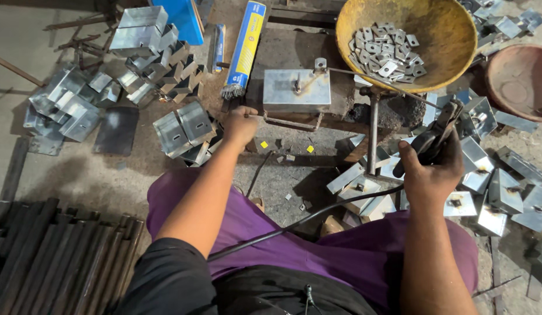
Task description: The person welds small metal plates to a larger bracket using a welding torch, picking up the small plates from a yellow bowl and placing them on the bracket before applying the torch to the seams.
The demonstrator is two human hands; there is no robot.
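My right hand (429,174) grips a black welding electrode holder (435,133); a thin rod (376,79) runs from it up-left to a small metal piece on a square steel box (297,89) sitting on a dark block. A black cable (317,216) trails from the holder across my purple-clad lap. My left hand (240,123) is closed just left of the box's lower corner, pinching what looks like a thin wire or rod end by a metal frame.
A yellow pan (440,41) holds several small square plates. Folded sheet-metal brackets (183,129) lie in piles left and right (504,186). A blue-and-yellow electrode pack (246,46) lies at top. Dark bars (49,256) are stacked lower left. A brown bowl (518,79) sits right.
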